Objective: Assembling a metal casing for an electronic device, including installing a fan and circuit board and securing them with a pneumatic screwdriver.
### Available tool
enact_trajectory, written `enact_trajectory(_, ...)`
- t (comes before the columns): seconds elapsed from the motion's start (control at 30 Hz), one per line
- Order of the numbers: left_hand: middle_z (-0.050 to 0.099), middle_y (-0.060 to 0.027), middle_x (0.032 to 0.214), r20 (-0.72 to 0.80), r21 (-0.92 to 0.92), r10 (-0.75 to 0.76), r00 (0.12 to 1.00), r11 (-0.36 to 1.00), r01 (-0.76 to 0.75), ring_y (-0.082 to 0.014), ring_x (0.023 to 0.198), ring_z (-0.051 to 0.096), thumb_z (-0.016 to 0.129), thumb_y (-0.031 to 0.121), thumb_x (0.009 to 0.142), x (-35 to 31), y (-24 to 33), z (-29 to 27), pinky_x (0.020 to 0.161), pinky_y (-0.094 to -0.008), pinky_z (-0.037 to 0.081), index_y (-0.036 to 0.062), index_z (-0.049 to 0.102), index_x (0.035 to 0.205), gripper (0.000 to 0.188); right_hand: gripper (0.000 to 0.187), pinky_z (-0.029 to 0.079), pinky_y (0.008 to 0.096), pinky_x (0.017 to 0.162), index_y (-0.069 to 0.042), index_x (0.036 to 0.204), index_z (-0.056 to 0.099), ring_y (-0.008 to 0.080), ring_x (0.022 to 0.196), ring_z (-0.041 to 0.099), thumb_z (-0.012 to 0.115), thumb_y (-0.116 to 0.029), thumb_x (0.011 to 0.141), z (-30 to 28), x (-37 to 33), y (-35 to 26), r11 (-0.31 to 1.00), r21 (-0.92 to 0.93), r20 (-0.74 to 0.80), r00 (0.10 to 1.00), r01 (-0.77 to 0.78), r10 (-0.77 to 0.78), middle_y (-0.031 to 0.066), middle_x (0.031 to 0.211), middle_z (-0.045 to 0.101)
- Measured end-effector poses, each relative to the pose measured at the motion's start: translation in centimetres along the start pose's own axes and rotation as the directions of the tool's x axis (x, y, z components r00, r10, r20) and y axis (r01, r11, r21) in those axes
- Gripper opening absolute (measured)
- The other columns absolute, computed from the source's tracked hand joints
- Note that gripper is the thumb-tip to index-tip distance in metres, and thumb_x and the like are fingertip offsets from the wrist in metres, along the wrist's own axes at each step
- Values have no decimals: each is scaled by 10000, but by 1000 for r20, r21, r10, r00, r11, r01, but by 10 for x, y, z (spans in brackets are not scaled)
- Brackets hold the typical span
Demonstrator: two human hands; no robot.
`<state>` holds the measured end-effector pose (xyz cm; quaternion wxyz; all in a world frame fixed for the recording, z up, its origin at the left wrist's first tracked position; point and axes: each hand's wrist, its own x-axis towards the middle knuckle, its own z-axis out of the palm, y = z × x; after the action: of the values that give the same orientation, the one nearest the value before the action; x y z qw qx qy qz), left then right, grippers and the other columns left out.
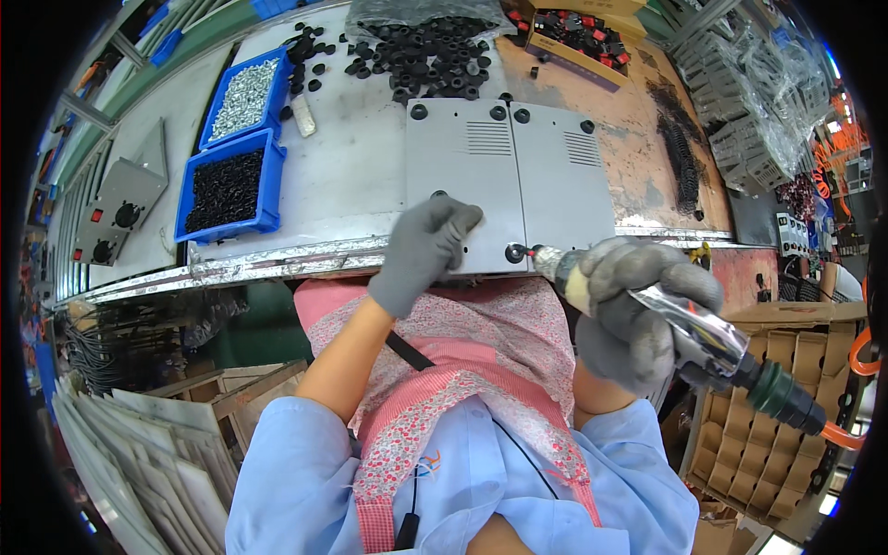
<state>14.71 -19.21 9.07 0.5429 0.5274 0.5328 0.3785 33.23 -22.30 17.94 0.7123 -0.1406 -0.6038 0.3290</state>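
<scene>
Two grey metal cases lie side by side at the table's front edge: a left case (pixel 462 171) and a right case (pixel 562 185). Both have vent slots and round black rubber feet near their corners. My right hand (pixel 636 287), in a grey glove, is wrapped round an air screwdriver (pixel 698 333). Its tip meets or nearly meets a rubber foot (pixel 514 252) at the near inner corner. My left hand (pixel 421 254), gloved too, rests over the left case's near left part with fingers curled together; anything inside them is hidden.
Blue bins of silver screws (pixel 242 100) and small black parts (pixel 225 190) stand at left. Loose black rubber feet (pixel 430 60) lie at the back, beside a carton of red-and-black switches (pixel 583 37). An orange air hose (pixel 844 437) trails right, above a divided cardboard box (pixel 754 435).
</scene>
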Motion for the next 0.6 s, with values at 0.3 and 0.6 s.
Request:
enact_trajectory(0.3, 668, -82, 847, -281, 641, 333, 900, 763, -82, -253, 767, 645, 676, 352, 795, 17, -32, -30, 671, -355, 500, 130, 655, 1043, 333, 382, 484, 383, 630, -69, 1173, 465, 192, 639, 544, 519, -207, 822, 11, 0, 10, 999, 45, 68, 997, -31, 28, 139, 797, 542)
enact_trajectory(0.6, 670, -59, 793, -23, 595, 319, 948, 766, -244, -188, 626, 625, 721, 254, 763, -36, -49, -36, 575, -303, 491, 133, 662, 1060, 327, 323, 505, 392, 617, -64, 1141, 413, 221, 690, 571, 534, -223, 888, 31, -16, 28, 965, 38, 172, 953, -259, 249, 160, 856, 547)
